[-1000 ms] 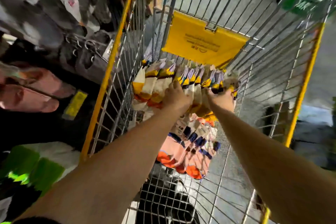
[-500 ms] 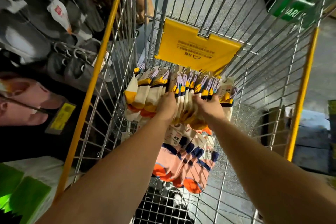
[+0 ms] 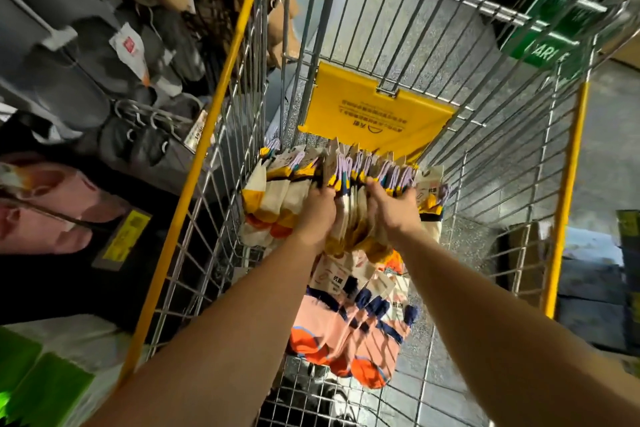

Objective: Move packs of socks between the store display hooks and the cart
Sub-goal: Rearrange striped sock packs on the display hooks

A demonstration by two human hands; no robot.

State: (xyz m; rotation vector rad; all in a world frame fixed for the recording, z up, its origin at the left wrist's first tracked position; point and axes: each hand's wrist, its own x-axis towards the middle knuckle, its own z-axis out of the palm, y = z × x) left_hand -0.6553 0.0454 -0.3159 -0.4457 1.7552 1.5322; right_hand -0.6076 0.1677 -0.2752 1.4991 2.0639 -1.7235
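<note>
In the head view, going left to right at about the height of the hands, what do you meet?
Pink slippers → yellow shelf label → cart's left yellow rail → left hand gripping the cream sock packs → right hand on the same bundle → cart's right yellow post.

We see the cart (image 3: 408, 28) as bare, shiny metal wire with glossy yellow-coated rails, and beyond our grip a smooth yellow plastic flap (image 3: 377, 114) hangs on it. The sock packs (image 3: 284, 191) between our hands look like soft matt knit cloth with smooth paper header cards, as do the pink and orange packs (image 3: 346, 333) below the grip.
</note>
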